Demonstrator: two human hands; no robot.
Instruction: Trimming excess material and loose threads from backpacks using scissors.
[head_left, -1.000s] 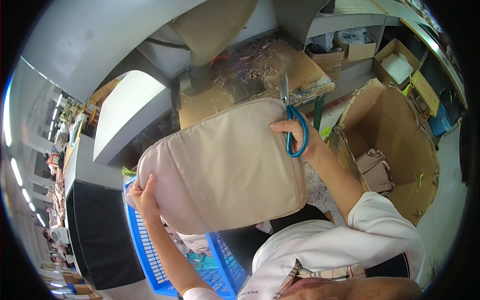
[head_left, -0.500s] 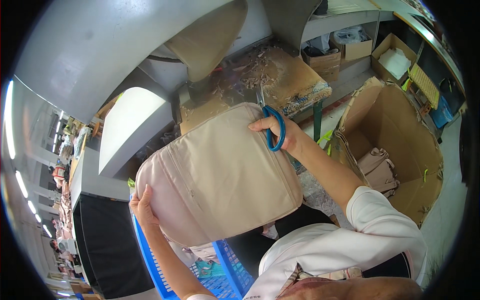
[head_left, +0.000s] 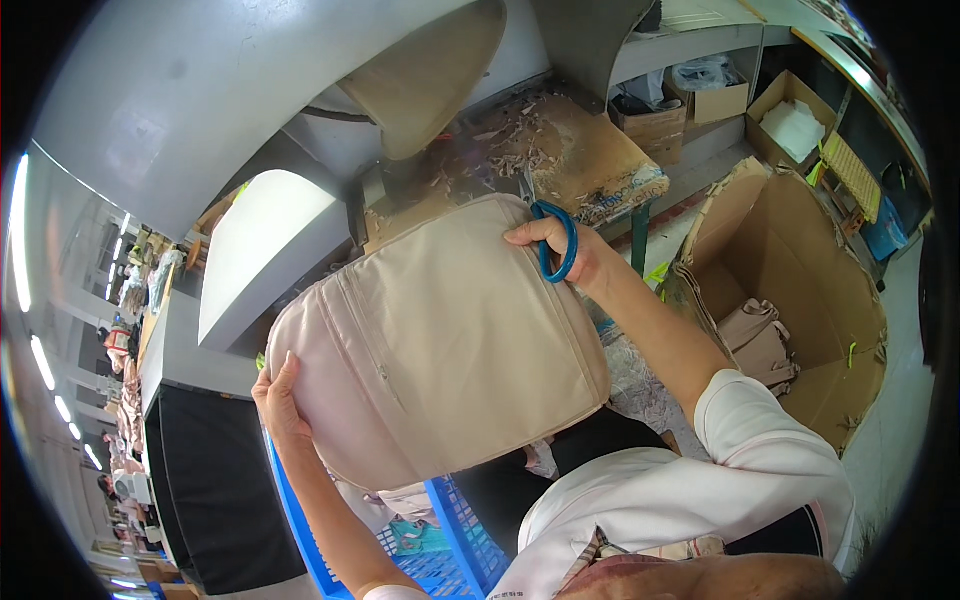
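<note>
A pale pink-beige fabric bag panel (head_left: 450, 340) with rounded corners and a zip across its left part is stretched between my hands, tilted over my lap. My left hand (head_left: 283, 402) grips its left edge, thumb on top and fingers behind. At the upper right corner, my right hand (head_left: 568, 252) pinches the panel with the thumb on its face. Blue-handled scissors (head_left: 571, 240) hang on that same hand, their blades pointing away from me past the panel's edge. The fingers under the panel are hidden.
Beyond the panel stands a worktable (head_left: 625, 178) littered with scraps. A large open carton (head_left: 830, 290) with pink-beige fabric pieces is on the right. Below the panel sits a blue plastic basket (head_left: 462, 535) holding fabric. A white rounded machine part (head_left: 262, 235) stands at left.
The panel has shifted slightly and its left end is a little higher, with my left hand moving slightly up and left. Both hands keep their hold.
</note>
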